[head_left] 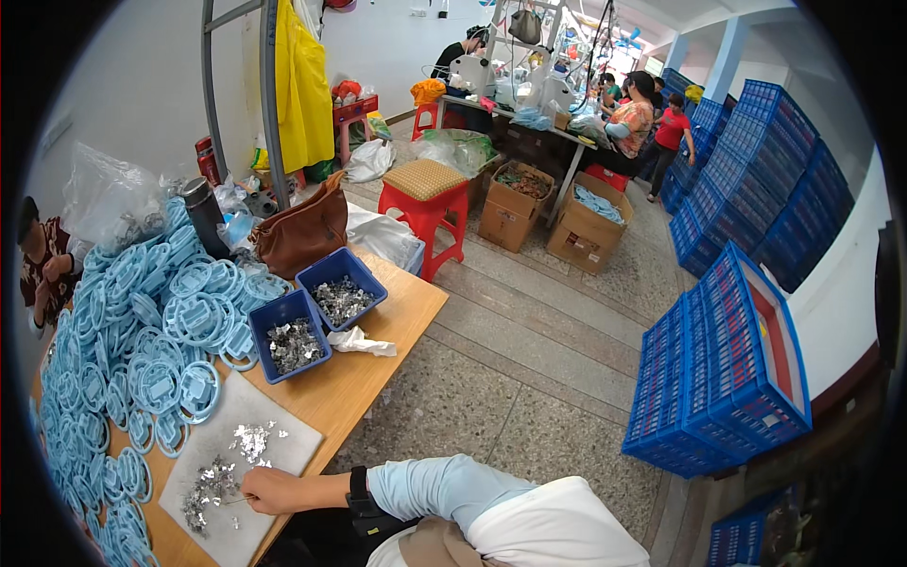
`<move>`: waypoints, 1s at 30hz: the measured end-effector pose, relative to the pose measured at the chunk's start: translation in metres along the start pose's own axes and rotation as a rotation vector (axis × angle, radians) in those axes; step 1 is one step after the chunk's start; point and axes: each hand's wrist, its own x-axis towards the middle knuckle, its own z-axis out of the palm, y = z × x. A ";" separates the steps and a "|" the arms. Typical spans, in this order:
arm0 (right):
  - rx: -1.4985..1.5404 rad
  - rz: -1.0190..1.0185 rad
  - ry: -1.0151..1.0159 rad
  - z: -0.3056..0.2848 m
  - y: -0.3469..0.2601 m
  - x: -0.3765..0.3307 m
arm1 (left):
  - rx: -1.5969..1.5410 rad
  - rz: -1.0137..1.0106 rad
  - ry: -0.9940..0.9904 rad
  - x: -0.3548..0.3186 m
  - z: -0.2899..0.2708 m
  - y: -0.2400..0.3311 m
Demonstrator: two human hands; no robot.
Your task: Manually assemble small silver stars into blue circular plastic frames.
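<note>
My right hand comes in from the lower edge in a light blue sleeve with a black wristband. Its fingers are closed on a thin, dark tool, too small to make out its kind. Below the hand is a pale, flat board at the table's near side. Small dark grey metal pieces are heaped on it by the tool's tip, and a brighter silvery pile of metal pieces lies just beyond. My left hand is out of view.
Light blue plastic ring-shaped parts cover the table's left. Two blue bins of metal pieces, a brown handbag and a dark flask stand behind. Blue crates are stacked right; people sit at far tables, another person at far left.
</note>
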 end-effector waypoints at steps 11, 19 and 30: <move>0.253 -0.138 0.210 -0.026 -0.022 0.010 | -0.780 -0.482 -0.159 -0.127 0.173 0.169; 0.237 -0.462 0.094 -0.042 -0.064 -0.009 | -0.374 -0.317 -0.373 -0.137 0.243 0.190; 0.304 -0.358 0.065 -0.049 -0.062 -0.019 | -0.231 -0.121 -0.416 -0.144 0.252 0.199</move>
